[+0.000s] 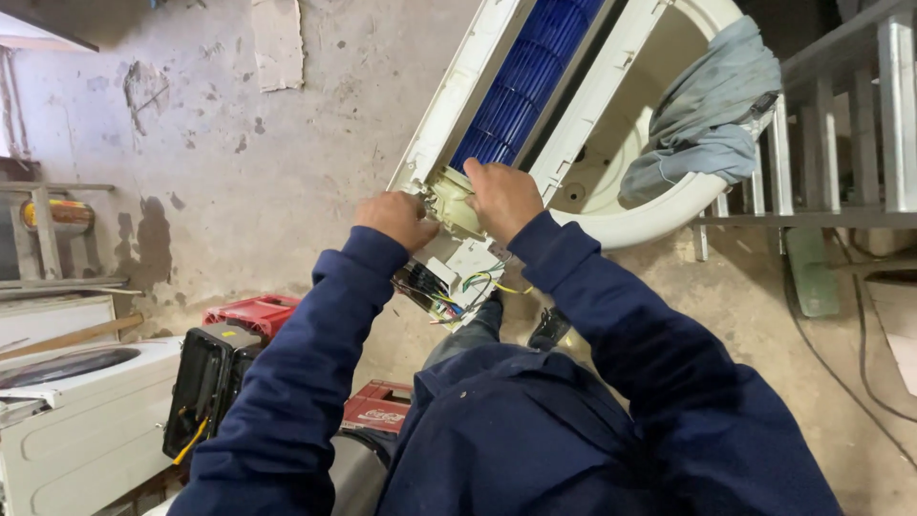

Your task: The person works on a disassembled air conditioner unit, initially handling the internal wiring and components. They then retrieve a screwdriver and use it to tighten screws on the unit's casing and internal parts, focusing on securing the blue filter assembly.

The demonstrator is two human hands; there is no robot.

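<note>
I see my left hand [396, 219] curled closed on the end of the white air-conditioner unit [449, 115], my right hand [503, 196] gripping just beside it; the unit runs toward one o'clock, grey cloth [712, 115] at two o'clock

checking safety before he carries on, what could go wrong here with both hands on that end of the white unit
Loose coloured wires hang right under the left hand and right hand; they could snag or tear. The long white unit leans at a slant and might slip. The grey cloth draped on its curved cover could slide off.
</note>
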